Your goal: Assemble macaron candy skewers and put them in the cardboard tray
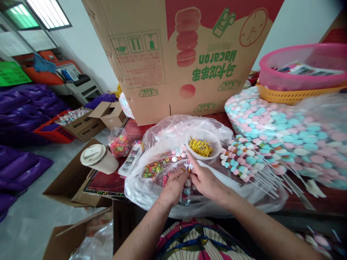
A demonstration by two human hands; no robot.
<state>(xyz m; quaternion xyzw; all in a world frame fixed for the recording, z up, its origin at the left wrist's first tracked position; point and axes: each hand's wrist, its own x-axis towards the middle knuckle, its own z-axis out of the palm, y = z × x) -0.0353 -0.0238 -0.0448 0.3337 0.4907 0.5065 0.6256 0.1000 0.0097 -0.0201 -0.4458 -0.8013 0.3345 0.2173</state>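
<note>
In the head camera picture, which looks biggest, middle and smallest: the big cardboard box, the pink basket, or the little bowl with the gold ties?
1. cardboard box: clearly the largest.
2. pink basket: middle, though the frame edge cuts it off.
3. bowl of gold ties: smallest, even though it sits nearest the camera.

The big brown cardboard box [162, 61] looks matt and papery, its print in flat red and green. A thin clear plastic sheet [151, 187], crinkled and glossy, covers the dark red polished counter [108, 182]. The round translucent plastic bowl [203, 144] is smooth, and the yellow twist ties [201, 147] in it shine like foil. The pink plastic mesh basket [300, 68] is glossy; the pastel candy skewers [244, 159] look chalky and matt on thin white sticks
</note>
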